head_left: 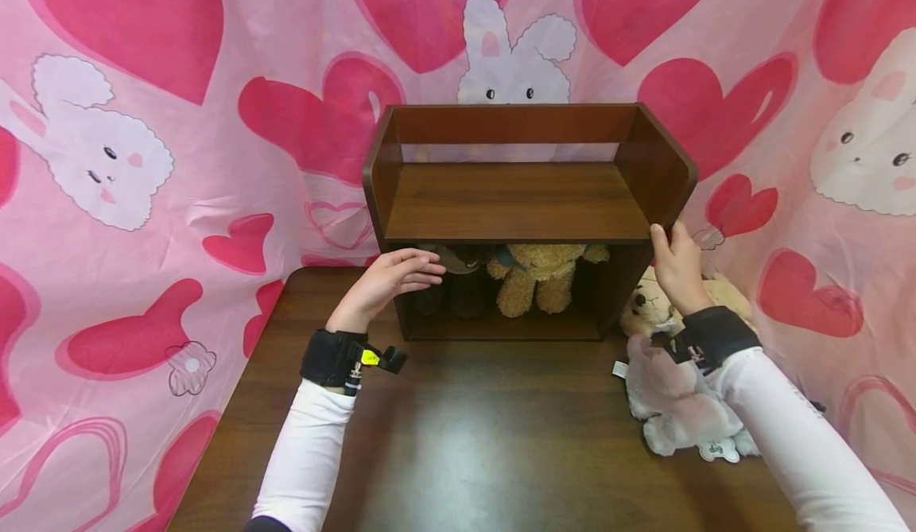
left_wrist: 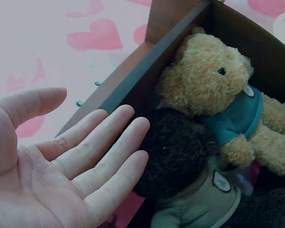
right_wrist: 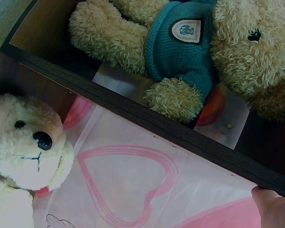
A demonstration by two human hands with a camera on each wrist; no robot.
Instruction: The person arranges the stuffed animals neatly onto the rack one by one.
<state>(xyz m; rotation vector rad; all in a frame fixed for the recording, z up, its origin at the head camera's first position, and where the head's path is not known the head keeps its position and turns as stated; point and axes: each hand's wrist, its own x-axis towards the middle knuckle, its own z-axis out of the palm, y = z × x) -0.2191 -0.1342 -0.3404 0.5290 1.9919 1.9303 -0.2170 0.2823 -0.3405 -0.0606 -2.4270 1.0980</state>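
A brown wooden shelf (head_left: 515, 202) stands at the back of the table. My right hand (head_left: 680, 269) holds its right side panel, the thumb against the front edge; the other fingers are mostly hidden in the right wrist view. My left hand (head_left: 393, 281) hovers by the left front edge, fingers extended, palm turned inward, holding nothing. Inside the lower compartment sit a tan teddy bear (left_wrist: 204, 76) in a teal sweater and a dark brown teddy bear (left_wrist: 175, 147) in a grey-green top. From the head view, the upper board hides the bears' heads.
Right of the shelf, beneath my right forearm, are a cream plush dog (right_wrist: 28, 137) and a pale pinkish-grey plush toy (head_left: 673, 397). The brown table (head_left: 458, 429) spreads before the shelf. Pink cloth (head_left: 272, 23) with hearts and rabbits hangs around it.
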